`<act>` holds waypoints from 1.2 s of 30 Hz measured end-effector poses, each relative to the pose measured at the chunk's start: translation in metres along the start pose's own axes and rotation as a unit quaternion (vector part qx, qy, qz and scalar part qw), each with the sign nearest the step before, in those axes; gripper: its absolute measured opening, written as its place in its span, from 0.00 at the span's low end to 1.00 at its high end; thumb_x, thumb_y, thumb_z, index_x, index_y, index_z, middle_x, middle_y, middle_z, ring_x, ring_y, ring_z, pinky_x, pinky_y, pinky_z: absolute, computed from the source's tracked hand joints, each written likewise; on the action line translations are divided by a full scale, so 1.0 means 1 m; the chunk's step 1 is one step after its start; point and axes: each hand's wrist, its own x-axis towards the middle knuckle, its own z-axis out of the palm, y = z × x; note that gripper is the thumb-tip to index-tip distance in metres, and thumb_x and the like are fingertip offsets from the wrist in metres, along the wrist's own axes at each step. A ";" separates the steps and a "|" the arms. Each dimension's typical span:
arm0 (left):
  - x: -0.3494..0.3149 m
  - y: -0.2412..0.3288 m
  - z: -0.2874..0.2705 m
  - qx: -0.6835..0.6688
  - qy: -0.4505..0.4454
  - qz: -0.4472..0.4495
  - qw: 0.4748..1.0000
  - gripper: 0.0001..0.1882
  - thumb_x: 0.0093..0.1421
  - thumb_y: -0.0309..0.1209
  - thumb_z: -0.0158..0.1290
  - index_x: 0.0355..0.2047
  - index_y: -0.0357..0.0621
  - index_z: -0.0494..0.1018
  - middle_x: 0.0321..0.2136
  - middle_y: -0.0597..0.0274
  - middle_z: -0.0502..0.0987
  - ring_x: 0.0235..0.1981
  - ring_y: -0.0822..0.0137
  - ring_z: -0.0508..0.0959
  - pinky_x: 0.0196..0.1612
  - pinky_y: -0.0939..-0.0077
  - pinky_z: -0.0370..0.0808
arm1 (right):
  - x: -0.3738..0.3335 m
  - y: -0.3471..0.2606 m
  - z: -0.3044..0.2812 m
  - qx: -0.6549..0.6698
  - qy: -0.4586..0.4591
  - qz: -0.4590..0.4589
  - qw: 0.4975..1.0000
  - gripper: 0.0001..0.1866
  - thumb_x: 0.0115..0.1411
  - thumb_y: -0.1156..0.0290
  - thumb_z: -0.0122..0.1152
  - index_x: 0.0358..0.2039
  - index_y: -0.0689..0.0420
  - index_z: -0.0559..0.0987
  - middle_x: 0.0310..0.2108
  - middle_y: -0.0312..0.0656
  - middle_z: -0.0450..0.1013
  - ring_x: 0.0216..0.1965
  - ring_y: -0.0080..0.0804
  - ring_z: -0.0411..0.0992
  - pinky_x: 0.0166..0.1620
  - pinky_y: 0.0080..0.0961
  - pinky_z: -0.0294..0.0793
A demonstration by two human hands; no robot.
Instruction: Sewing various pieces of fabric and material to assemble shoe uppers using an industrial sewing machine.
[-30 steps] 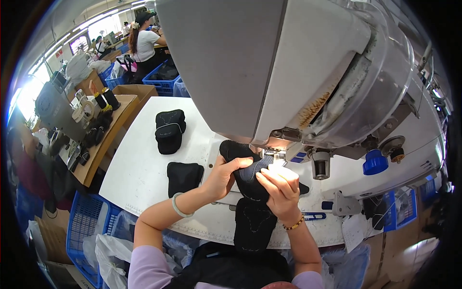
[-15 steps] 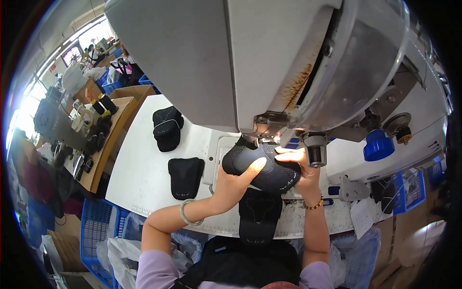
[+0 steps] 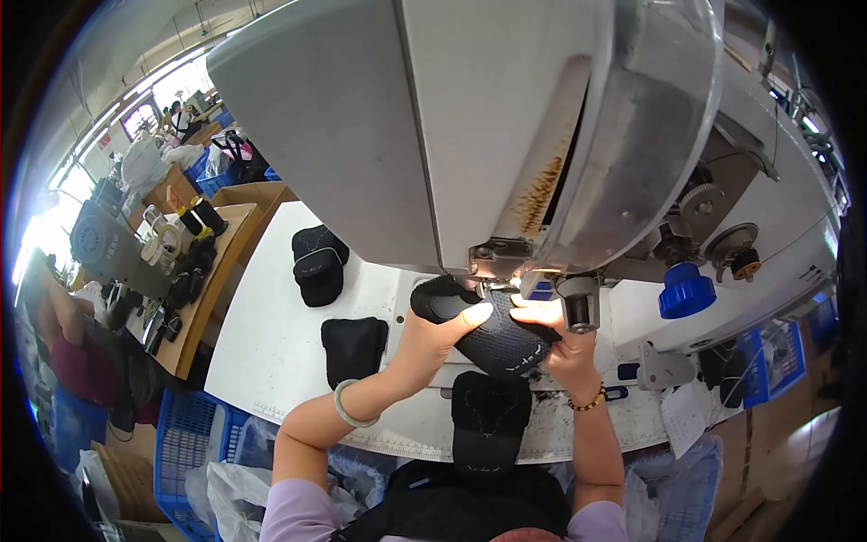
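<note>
While the left hand [image 3: 426, 349] and right hand [image 3: 569, 352] grip the black piece [image 3: 499, 341] at frame centre, its white-stitched edge [image 3: 526, 361] faces lower right (turned since a second ago), apparently offering the machine [image 3: 334, 135] another section.

Glare whitens the windows [image 3: 181, 84] at left; strong light under the machine [image 3: 334, 135] brightens the right hand [image 3: 571, 354]. Fisheye distortion curves the table [image 3: 271, 325]; the corners are black.

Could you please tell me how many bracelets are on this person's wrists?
2: a pale bangle by the left hand, a beaded bracelet by the right hand.
</note>
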 end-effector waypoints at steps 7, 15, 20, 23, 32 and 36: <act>0.007 -0.004 -0.011 -0.079 0.020 -0.030 0.996 0.10 0.54 0.28 0.56 0.36 0.39 0.72 0.31 0.64 0.75 0.35 0.75 0.73 0.42 0.81 0.69 | 0.014 -0.025 0.005 -0.107 -0.009 -0.053 0.993 0.19 0.42 0.88 0.55 0.35 0.56 0.81 0.39 0.41 0.77 0.37 0.33 0.74 0.42 0.24 0.72; 0.020 -0.011 -0.021 -0.122 0.003 -0.056 0.991 0.09 0.59 0.27 0.50 0.36 0.33 0.75 0.32 0.62 0.77 0.34 0.76 0.74 0.40 0.81 0.69 | 0.019 -0.034 0.010 -0.210 0.000 -0.119 0.971 0.19 0.42 0.85 0.55 0.36 0.56 0.80 0.39 0.40 0.76 0.33 0.33 0.73 0.37 0.24 0.70; 0.021 -0.013 -0.026 -0.089 -0.021 -0.027 0.995 0.09 0.60 0.27 0.51 0.36 0.33 0.76 0.31 0.64 0.78 0.34 0.77 0.74 0.41 0.82 0.68 | 0.010 -0.024 0.012 -0.212 0.021 -0.107 0.971 0.20 0.42 0.86 0.55 0.37 0.56 0.80 0.39 0.41 0.76 0.31 0.29 0.72 0.32 0.20 0.69; 0.020 -0.018 -0.028 -0.086 -0.011 -0.025 0.996 0.09 0.60 0.27 0.51 0.36 0.33 0.76 0.32 0.64 0.78 0.34 0.77 0.74 0.42 0.82 0.68 | 0.006 -0.023 0.013 -0.205 0.013 -0.092 0.974 0.19 0.42 0.85 0.56 0.37 0.57 0.79 0.39 0.41 0.76 0.30 0.25 0.71 0.31 0.18 0.70; 0.022 -0.004 -0.024 -0.150 0.019 -0.008 0.988 0.09 0.62 0.26 0.47 0.41 0.36 0.70 0.37 0.63 0.76 0.38 0.74 0.74 0.44 0.79 0.69 | 0.010 -0.021 0.011 -0.182 0.052 -0.130 0.973 0.16 0.43 0.86 0.57 0.35 0.60 0.73 0.38 0.45 0.76 0.24 0.27 0.71 0.27 0.17 0.70; 0.028 -0.002 -0.016 -0.143 0.060 0.002 0.988 0.08 0.61 0.27 0.49 0.39 0.36 0.71 0.34 0.62 0.76 0.33 0.76 0.74 0.37 0.82 0.71 | 0.017 -0.017 0.011 -0.160 0.062 -0.121 0.978 0.12 0.44 0.82 0.58 0.32 0.59 0.72 0.32 0.43 0.71 0.23 0.32 0.70 0.26 0.22 0.69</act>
